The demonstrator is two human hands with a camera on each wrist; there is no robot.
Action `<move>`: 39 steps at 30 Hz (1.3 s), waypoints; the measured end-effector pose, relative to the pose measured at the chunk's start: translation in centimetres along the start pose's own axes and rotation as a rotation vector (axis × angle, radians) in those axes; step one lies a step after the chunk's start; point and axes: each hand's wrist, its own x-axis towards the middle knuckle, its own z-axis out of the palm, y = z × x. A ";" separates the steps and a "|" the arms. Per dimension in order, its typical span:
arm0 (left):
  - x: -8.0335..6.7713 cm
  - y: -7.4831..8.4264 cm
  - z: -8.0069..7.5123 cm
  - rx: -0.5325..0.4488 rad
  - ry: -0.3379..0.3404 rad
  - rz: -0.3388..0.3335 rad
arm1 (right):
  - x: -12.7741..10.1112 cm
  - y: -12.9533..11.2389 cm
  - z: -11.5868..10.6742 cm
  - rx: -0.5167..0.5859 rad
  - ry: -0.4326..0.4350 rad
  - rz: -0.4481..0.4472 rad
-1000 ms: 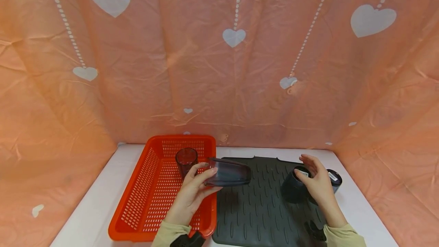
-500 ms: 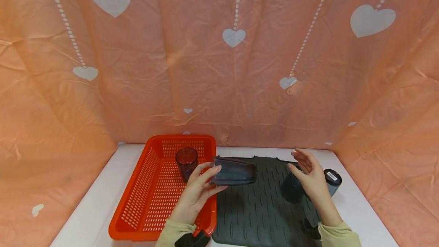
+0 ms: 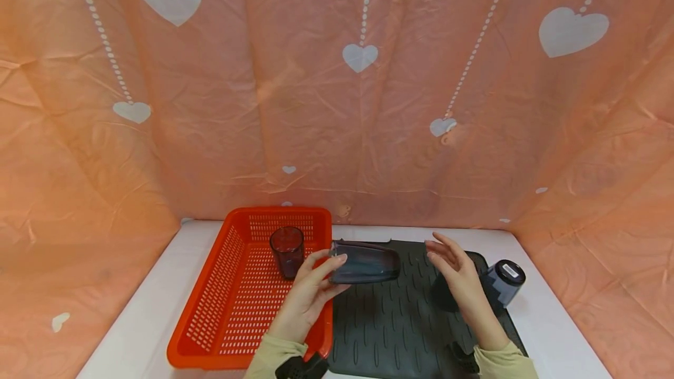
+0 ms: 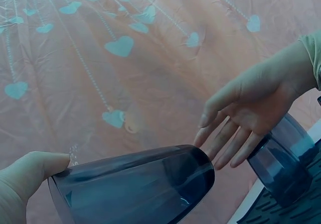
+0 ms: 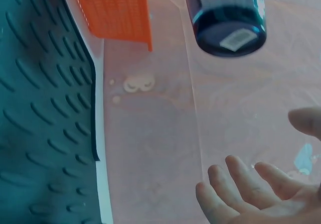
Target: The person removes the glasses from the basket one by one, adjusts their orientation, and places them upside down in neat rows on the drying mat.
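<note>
In the head view my left hand [image 3: 308, 297] grips a dark tinted drinking glass [image 3: 367, 263] near its rim, thumb on top. The glass lies sideways in the air, its base pointing right, over the edge between basket and mat. My right hand [image 3: 459, 276] hovers over the mat, fingers apart and relaxed, holding nothing. In the right wrist view the held glass [image 5: 228, 20] shows a white label on its base, apart from the right fingers [image 5: 256, 189]. Behind the right hand a dark glass [image 3: 443, 294] is partly hidden. Another glass [image 3: 506, 282] stands base up beside it.
An orange perforated basket [image 3: 181, 348] stands at the left, with a reddish-dark glass [image 3: 287, 253] inside. A dark ribbed mat [image 3: 395, 338] lies to its right on the white table [image 3: 137, 314]. An orange curtain with hearts [image 3: 316, 121] encloses the back and sides.
My right hand has moved left, away from the glasses on the mat and toward the held glass. My left hand has shifted slightly right with its glass.
</note>
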 end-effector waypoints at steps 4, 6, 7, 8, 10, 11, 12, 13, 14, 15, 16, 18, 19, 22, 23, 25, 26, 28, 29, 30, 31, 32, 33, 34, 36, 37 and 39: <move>0.0 -0.2 0.2 0.016 -0.014 -0.001 | 0.0 0.2 0.7 0.106 -0.055 0.004; 0.0 -0.3 0.2 0.026 -0.018 -0.002 | 0.0 0.3 1.0 0.158 -0.090 0.012; 0.1 -0.3 0.3 0.030 -0.019 -0.004 | 0.0 0.3 1.1 0.172 -0.107 0.020; 0.1 -0.4 0.3 0.030 -0.019 -0.006 | -0.1 0.4 1.2 0.184 -0.120 0.026; 0.2 -0.4 0.3 0.036 -0.019 -0.012 | -0.1 0.4 1.5 0.214 -0.143 0.034; 0.2 -0.4 0.4 0.041 -0.019 -0.014 | -0.2 0.5 1.7 0.228 -0.151 0.039; 0.3 -0.5 0.4 0.045 -0.018 -0.017 | -0.2 0.5 1.8 0.234 -0.156 0.047; 0.3 -0.5 0.4 0.049 -0.016 -0.018 | -0.2 0.5 2.0 0.246 -0.160 0.057; 0.3 -0.5 0.4 0.052 -0.015 -0.018 | -0.2 0.5 2.1 0.258 -0.161 0.065; 0.3 -0.6 0.4 0.058 -0.016 -0.018 | -0.3 0.6 2.3 0.268 -0.162 0.074; 0.3 -0.6 0.4 0.057 -0.015 -0.018 | -0.3 0.6 2.5 0.273 -0.161 0.083; 0.3 -0.7 0.5 0.054 -0.014 -0.017 | -0.3 0.7 2.9 0.281 -0.158 0.104; 0.3 -0.7 0.5 0.051 -0.017 -0.016 | -0.4 0.7 3.0 0.287 -0.157 0.111; 0.3 -0.8 0.6 0.043 -0.017 -0.017 | -0.5 0.9 3.5 0.303 -0.156 0.133; 0.3 -0.8 0.7 0.041 -0.017 -0.018 | -0.6 0.9 3.6 0.308 -0.153 0.145; 0.3 -0.9 0.9 0.036 -0.015 -0.021 | -0.6 1.0 3.8 0.322 -0.150 0.161; 0.3 -0.9 0.9 0.034 -0.013 -0.021 | -0.6 1.0 4.0 0.330 -0.146 0.168; 0.3 -0.9 1.0 0.030 -0.014 -0.024 | -0.7 1.1 4.2 0.354 -0.141 0.179; 0.3 -0.9 1.1 0.032 -0.014 -0.023 | -0.7 1.1 4.4 0.371 -0.139 0.181; 0.3 -1.0 1.1 0.031 -0.016 -0.023 | -0.7 1.2 4.5 0.388 -0.139 0.177; 0.3 -1.0 1.2 0.029 -0.017 -0.022 | -0.7 1.2 4.6 0.406 -0.139 0.173; 0.4 -1.0 1.2 0.027 -0.018 -0.021 | -0.7 1.3 4.8 0.431 -0.137 0.175; 0.4 -1.1 1.3 0.023 -0.018 -0.020 | -0.7 1.3 4.9 0.458 -0.135 0.176; 0.4 -1.1 1.3 0.018 -0.019 -0.019 | -0.7 1.3 5.1 0.482 -0.130 0.176; 0.4 -1.2 1.4 0.011 -0.019 -0.014 | -0.7 1.3 5.4 0.525 -0.115 0.192; 0.4 -1.2 1.5 0.009 -0.018 -0.011 | -0.7 1.3 5.5 0.546 -0.108 0.204; 0.4 -1.3 1.6 0.007 -0.017 -0.007 | -0.7 1.2 5.8 0.575 -0.093 0.224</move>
